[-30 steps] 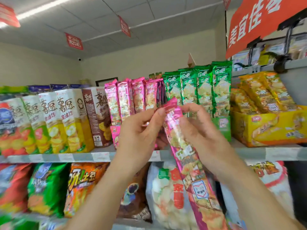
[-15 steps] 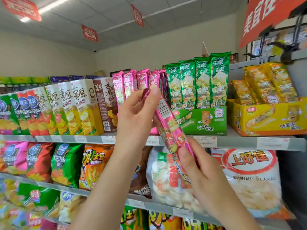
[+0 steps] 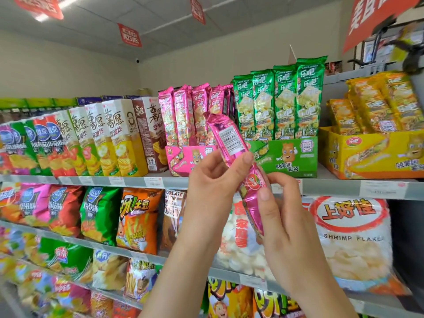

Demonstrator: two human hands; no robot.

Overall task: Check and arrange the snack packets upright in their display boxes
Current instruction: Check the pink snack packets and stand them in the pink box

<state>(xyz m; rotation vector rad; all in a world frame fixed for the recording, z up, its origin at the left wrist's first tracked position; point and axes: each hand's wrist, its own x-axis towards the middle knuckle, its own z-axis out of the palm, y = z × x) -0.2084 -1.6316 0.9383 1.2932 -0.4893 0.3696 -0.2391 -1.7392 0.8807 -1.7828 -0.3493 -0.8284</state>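
Centre frame: left hand [image 3: 212, 180] and right hand [image 3: 281, 218] both grip a tilted pink packet [image 3: 230, 140], white printed label outward; lower right, a bag [image 3: 353, 255] reads "SHRIMP FLAKE".

Shelf [image 3: 332, 187] bears pink box [image 3: 181, 158], green box [image 3: 286, 154], yellow box [image 3: 367, 157] (a row), perhaps touching.

Shrimp flakes bag [image 3: 351, 239], red signs [image 3: 129, 35]

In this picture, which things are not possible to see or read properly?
Head view only.
Lower end of the pink packet: hidden behind the right hand.
Right part of the pink display box: covered by the left hand and the packet.
Print on the packet's white label: too small.
Yellow display box: cut off by the right edge.
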